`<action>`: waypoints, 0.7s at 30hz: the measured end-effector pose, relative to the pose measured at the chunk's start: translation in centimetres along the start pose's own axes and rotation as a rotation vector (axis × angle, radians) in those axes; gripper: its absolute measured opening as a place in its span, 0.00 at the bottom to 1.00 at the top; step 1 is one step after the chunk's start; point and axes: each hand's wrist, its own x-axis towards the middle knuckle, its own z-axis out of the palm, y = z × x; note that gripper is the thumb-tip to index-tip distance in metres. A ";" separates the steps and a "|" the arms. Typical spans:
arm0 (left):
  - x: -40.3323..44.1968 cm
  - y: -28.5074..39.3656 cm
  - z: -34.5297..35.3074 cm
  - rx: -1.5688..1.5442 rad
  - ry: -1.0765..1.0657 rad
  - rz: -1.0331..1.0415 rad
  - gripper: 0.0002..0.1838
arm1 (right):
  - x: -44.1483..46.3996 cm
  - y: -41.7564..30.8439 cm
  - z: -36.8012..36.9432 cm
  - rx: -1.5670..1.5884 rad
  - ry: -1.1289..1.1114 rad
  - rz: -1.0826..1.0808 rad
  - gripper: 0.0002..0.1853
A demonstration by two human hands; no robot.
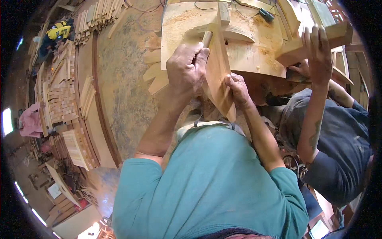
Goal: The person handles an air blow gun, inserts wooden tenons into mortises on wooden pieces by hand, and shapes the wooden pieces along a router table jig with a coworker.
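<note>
A long, pointed wooden piece [219, 73] stands out over the near edge of the workbench [179, 20], its lower tip close to my shirt. My left hand [188, 65] is closed round a short piece of wood [207, 38] and lies against the left side of the long piece. On the other side, my right hand [238, 88] grips the long piece near its lower part, thumb on its face. Behind them a curved wooden piece [238, 33] rests on the bench.
At the right, a co-worker [326, 127] in dark clothes holds a thick wooden block [314, 44] at the bench edge. A dark tool [266, 15] with a cord lies at the back. Stacked wood [63, 87] and another person [57, 34] are at the far left.
</note>
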 end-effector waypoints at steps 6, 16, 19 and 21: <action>-1.2 -1.0 -0.1 -0.179 -0.001 -0.054 0.07 | -0.3 0.6 0.3 -0.062 -0.013 -0.019 0.27; -3.1 -3.6 -3.0 -0.315 -0.058 -0.422 0.08 | -0.4 1.5 2.1 -0.141 -0.009 0.104 0.27; -3.5 -4.3 -4.1 -0.370 -0.084 -0.538 0.10 | -0.5 1.3 2.9 -0.187 -0.001 0.169 0.27; -3.9 -5.0 -4.7 -0.438 -0.085 -0.575 0.11 | -0.2 2.0 2.6 -0.323 0.002 0.165 0.28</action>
